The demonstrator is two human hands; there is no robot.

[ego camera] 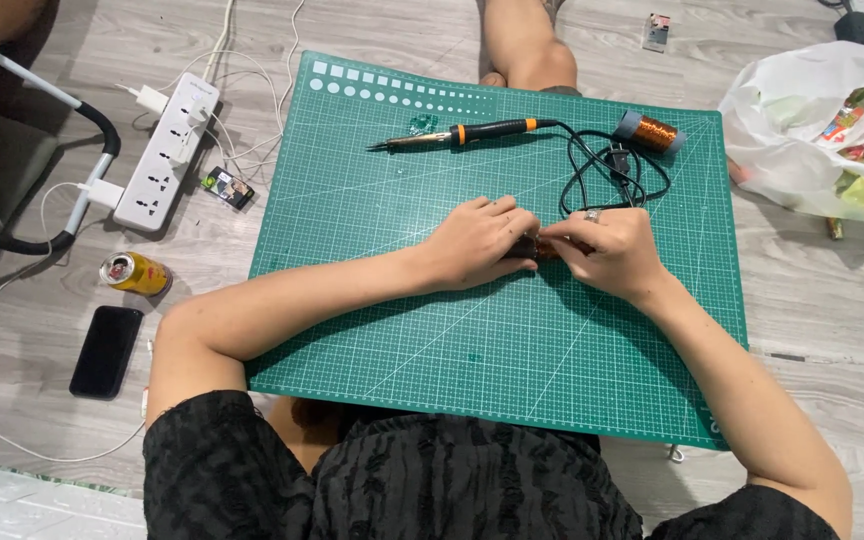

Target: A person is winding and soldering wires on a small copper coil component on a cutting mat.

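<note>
Copper-wound piece (550, 247) mostly behind hands (477, 243)

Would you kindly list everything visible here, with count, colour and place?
cutting mat: one, green, on floor
soldering iron: one, black and orange, mat top
copper wire spool: one, mat top right
black cable: one, beside spool
power strip: one, white, left of mat
drink can: one, yellow-red, left floor
phone: one, black, left floor
plastic bag: one, white, right
small coppery part: one, between hands
left hand: on part
right hand: on part, ring
</note>
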